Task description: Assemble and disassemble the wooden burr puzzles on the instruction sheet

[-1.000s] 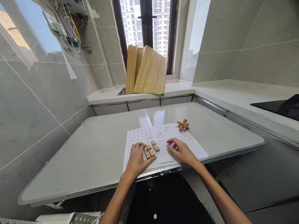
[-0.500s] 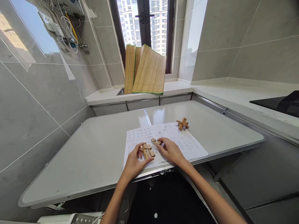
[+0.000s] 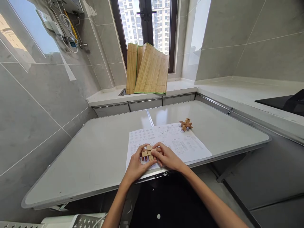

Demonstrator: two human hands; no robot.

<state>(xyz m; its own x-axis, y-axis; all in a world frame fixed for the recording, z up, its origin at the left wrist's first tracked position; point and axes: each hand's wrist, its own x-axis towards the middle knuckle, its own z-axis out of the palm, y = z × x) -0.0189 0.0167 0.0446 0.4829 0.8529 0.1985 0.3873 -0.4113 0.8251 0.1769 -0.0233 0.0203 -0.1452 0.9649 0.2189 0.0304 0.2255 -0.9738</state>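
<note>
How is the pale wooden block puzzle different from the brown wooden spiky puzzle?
The pale wooden block puzzle is light-coloured; the brown wooden spiky puzzle is darker. The left hand and right hand hold the pale puzzle; the brown one rests untouched at the far right corner of the white paper. Both are wooden.

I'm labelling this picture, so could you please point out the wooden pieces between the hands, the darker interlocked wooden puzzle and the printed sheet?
Wooden pieces (image 3: 147, 153), head view: middle of the cluster.
Darker interlocked wooden puzzle (image 3: 186, 124), head view: its centre.
Printed sheet (image 3: 171, 138), head view: uncovered part near its middle.
</note>
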